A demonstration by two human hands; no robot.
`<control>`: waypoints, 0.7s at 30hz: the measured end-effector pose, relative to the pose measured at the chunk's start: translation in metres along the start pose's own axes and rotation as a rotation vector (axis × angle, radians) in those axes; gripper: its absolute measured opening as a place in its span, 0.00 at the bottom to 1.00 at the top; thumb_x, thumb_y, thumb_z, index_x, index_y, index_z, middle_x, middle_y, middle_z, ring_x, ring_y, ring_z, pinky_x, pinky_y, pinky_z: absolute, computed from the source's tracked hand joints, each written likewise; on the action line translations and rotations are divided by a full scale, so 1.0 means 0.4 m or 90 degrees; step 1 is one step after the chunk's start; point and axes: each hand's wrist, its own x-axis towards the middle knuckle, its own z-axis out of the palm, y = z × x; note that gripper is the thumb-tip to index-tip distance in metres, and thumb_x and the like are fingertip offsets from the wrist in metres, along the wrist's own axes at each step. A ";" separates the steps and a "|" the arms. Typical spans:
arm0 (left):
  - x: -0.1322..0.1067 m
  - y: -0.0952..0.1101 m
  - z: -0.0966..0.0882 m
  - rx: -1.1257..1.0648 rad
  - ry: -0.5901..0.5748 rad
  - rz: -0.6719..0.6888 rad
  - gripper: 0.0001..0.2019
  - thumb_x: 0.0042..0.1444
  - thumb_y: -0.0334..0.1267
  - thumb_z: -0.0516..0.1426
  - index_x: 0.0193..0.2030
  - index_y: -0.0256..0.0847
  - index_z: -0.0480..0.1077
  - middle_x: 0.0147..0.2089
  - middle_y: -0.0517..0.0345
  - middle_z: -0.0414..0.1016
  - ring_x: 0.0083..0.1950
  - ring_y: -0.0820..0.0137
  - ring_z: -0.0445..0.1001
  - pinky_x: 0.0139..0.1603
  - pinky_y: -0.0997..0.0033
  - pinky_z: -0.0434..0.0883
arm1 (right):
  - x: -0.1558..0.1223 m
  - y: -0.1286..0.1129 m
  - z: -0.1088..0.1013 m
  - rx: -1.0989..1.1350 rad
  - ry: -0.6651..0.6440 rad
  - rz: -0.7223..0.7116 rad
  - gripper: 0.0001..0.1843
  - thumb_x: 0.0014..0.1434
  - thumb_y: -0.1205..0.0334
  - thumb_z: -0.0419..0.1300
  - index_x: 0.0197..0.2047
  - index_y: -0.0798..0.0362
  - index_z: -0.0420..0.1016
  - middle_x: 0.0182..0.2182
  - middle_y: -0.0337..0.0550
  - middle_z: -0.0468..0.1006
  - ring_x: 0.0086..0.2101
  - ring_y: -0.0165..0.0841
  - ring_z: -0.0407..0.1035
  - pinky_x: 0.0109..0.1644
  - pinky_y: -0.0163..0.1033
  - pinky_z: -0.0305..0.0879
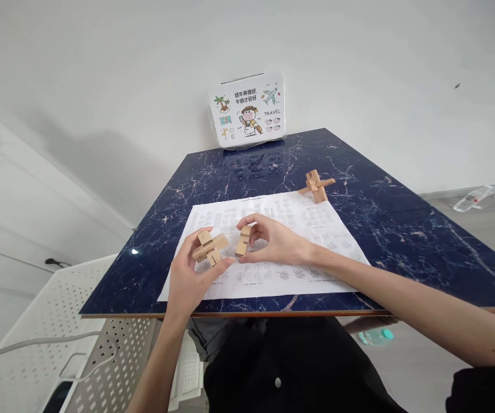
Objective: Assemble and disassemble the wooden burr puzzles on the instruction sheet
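In my left hand (191, 278) are several interlocked wooden puzzle pieces (207, 248), with numbers marked on their faces. The thumb and fingers hold this cluster from its sides, above the paper. My right hand (273, 241) pinches one notched wooden puzzle piece (242, 241) between thumb and fingers. A small gap separates that notched piece from the cluster. Both hands are over a white instruction sheet (328, 278) printed with small diagrams. Past the sheet's far right corner, a crossed wooden puzzle (315, 185) marked with a number stands on the table.
The dark blue marble-patterned table (406, 241) reaches back to the wall. A white box with cartoon prints (249, 112) leans there. White perforated baskets (101, 344) with a cable (36, 341) stand at the left. A plastic bottle (376, 336) lies below the table edge.
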 end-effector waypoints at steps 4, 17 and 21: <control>0.003 0.000 -0.003 -0.015 -0.030 -0.049 0.31 0.51 0.51 0.72 0.60 0.44 0.73 0.56 0.51 0.78 0.55 0.57 0.80 0.56 0.61 0.77 | -0.002 0.000 0.004 -0.026 0.001 -0.006 0.33 0.51 0.54 0.78 0.56 0.50 0.70 0.50 0.47 0.77 0.41 0.36 0.73 0.50 0.49 0.75; 0.003 0.015 0.001 0.029 -0.083 -0.050 0.31 0.52 0.52 0.72 0.60 0.46 0.72 0.56 0.51 0.80 0.54 0.56 0.80 0.53 0.60 0.78 | -0.001 -0.045 -0.021 0.415 -0.136 0.087 0.26 0.58 0.53 0.76 0.55 0.52 0.76 0.59 0.52 0.77 0.43 0.35 0.79 0.53 0.47 0.78; 0.001 0.005 0.001 0.021 -0.094 -0.042 0.31 0.52 0.51 0.72 0.60 0.46 0.72 0.55 0.52 0.81 0.54 0.56 0.81 0.53 0.60 0.78 | -0.002 -0.041 -0.012 0.415 -0.181 0.073 0.27 0.57 0.53 0.76 0.56 0.52 0.75 0.59 0.51 0.77 0.48 0.39 0.80 0.60 0.51 0.75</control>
